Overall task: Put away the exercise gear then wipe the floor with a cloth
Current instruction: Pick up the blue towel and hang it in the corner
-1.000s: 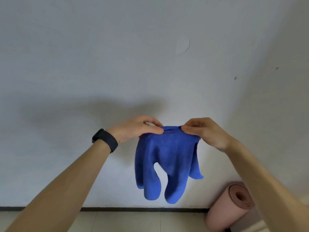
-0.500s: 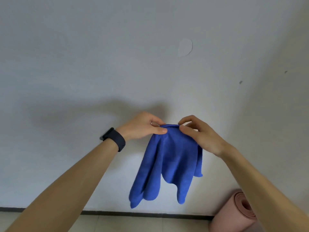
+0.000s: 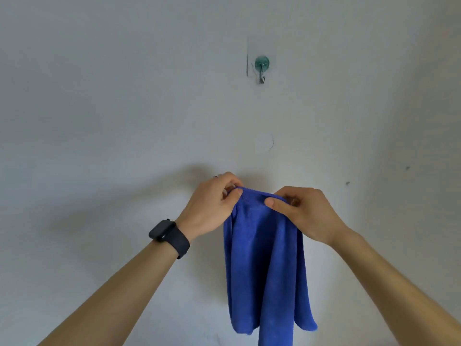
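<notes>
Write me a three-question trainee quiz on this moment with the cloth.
1. True or false: the left hand and the right hand both pinch the top edge of the blue cloth.
2. Which wrist wears the black watch? A left, B right, C neither.
3. Fill in: the wall hook is ___ the cloth, not touching it.
Key: 1 true; 2 A; 3 above.

you look to be in a room of a home: a plain white painted wall [image 3: 99,96] carries 1 stick-on hook [image 3: 261,66] with a green cap, a round patched spot [image 3: 264,142] below it and 2 small scuffs [image 3: 347,183]; a blue microfibre cloth [image 3: 264,258] hangs before it.
</notes>
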